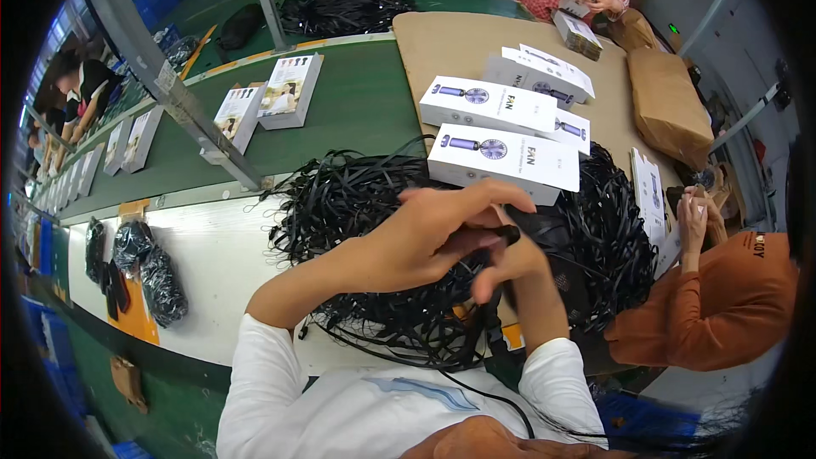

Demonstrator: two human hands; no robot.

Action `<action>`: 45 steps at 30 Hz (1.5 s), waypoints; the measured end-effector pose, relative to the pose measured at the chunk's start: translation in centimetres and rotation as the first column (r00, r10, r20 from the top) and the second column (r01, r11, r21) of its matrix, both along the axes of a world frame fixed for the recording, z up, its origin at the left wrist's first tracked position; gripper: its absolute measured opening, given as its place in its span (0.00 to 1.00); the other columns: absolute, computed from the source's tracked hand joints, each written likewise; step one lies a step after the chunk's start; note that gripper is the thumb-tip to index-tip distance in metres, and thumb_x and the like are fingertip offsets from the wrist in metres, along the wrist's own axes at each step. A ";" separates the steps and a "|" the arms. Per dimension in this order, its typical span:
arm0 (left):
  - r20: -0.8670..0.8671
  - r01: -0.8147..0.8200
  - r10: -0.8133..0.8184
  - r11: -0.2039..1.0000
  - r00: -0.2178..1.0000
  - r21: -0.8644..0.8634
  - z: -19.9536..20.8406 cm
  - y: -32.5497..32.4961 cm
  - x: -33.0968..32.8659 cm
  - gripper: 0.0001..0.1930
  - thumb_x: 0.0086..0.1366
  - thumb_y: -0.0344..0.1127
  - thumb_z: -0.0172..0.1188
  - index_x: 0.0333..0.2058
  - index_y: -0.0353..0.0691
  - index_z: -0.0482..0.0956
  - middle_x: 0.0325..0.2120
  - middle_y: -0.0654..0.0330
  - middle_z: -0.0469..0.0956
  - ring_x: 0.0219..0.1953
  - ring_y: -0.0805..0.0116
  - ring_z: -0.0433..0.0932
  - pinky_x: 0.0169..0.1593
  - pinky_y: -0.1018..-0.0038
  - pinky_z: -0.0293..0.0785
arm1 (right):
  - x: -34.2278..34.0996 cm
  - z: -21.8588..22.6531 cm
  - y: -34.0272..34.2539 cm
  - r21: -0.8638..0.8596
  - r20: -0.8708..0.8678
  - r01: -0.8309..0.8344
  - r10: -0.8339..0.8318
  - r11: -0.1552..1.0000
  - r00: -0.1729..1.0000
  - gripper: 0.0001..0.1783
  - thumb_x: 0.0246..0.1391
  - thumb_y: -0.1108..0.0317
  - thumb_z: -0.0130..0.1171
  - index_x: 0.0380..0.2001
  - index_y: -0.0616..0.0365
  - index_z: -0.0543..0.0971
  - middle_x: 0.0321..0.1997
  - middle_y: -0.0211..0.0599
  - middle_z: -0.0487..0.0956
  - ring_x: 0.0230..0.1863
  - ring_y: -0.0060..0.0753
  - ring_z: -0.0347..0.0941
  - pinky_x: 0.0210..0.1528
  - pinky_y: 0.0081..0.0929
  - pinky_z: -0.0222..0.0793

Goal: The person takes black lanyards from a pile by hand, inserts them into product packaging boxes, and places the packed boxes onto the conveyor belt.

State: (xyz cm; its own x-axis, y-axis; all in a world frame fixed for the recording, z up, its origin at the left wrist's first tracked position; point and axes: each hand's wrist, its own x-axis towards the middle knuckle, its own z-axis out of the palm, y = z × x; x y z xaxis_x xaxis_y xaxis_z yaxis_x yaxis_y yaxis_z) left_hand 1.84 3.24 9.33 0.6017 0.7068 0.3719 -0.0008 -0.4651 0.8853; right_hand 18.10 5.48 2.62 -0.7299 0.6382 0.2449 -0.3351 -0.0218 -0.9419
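Observation:
My left hand (pixel 429 234) reaches across in front of my chest, its fingers bent around a small black piece (pixel 509 235) that looks like the end of a strap. Close against it is my right hand (pixel 520 265), thumb stretched out; its other fingers are mostly hidden or blurred. Beneath both hands spreads a big tangled heap of thin black straps (pixel 340 204), covering much of the white worktop (pixel 221 246). Just beyond my hands lies a white fan box (pixel 506 157) with a purple fan printed on it. A second white fan box (pixel 484 104) rests behind it.
A green conveyor belt (pixel 357 85) carries white boxes (pixel 289 92) on the left. Bagged black parts (pixel 161 285) lie on the worktop's left. A metal post (pixel 170 85) stands between. Brown cardboard (pixel 459 42) lies under the fan boxes. A co-worker in an orange top (pixel 722 306) sits close on the right.

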 end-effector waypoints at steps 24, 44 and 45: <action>0.154 -0.148 0.271 0.827 0.950 -0.543 -14.1 2.4 3.9 0.31 0.54 0.26 0.60 0.54 0.38 0.54 0.33 0.58 0.77 0.38 0.71 0.76 0.44 0.75 0.70 | 4.2 -5.1 -1.1 -0.726 -0.463 0.118 -0.609 0.678 0.644 0.17 0.63 0.54 0.36 0.24 0.50 0.62 0.16 0.25 0.56 0.10 0.14 0.47 0.17 0.15 0.46; -0.051 -0.304 0.300 0.943 0.953 -0.135 -8.5 5.7 -2.8 0.45 0.42 0.35 0.67 0.58 0.40 0.51 0.41 0.53 0.75 0.45 0.67 0.72 0.53 0.73 0.64 | 10.9 5.1 2.1 0.937 0.017 0.316 -0.921 0.151 0.389 0.10 0.49 0.67 0.59 0.24 0.63 0.74 0.19 0.35 0.71 0.18 0.32 0.68 0.20 0.28 0.62; 0.021 -0.262 0.278 0.928 0.960 -0.266 -8.7 4.7 -3.9 0.46 0.42 0.36 0.67 0.58 0.40 0.50 0.41 0.53 0.75 0.45 0.67 0.72 0.53 0.73 0.64 | 9.8 6.1 2.1 0.975 0.147 0.104 -0.919 0.197 0.365 0.06 0.43 0.70 0.59 0.23 0.60 0.74 0.20 0.35 0.72 0.21 0.39 0.71 0.21 0.28 0.65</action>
State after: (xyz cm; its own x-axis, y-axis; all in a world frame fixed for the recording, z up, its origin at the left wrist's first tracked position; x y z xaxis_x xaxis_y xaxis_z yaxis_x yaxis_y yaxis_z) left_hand -2.02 7.91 0.67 0.3578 0.9157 0.1828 0.0388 -0.2102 0.9769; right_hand 27.89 7.62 8.68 -0.4269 0.7134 0.5557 0.7470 0.6245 -0.2280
